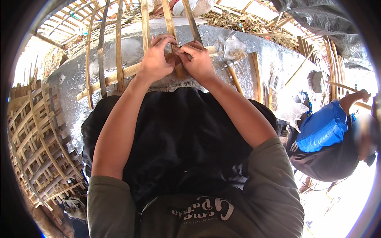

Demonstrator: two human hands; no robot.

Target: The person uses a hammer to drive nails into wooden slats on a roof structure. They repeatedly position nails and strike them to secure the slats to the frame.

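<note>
My two hands meet over a bamboo slat [168,18] where it crosses a round bamboo pole [130,70]. The fingers of my left hand [156,61] curl around to a pinch beside the slat. From the other side, my right hand [198,63] brings thumb and fingertips together close to the left ones. Whatever small thing is between the fingertips is too hidden to make out. Several more slats, such as a pale bamboo slat [119,49] to the left, lie across the same pole. A hammer with a wooden handle [235,80] rests just right of my right wrist.
Woven bamboo panels [39,139] stack up at the left. A loose bamboo piece [257,77] lies on the grey sheet [274,51] beyond the hammer. Bamboo shavings [246,25] pile up at the back. Another person in blue shorts [323,129] sits at the right.
</note>
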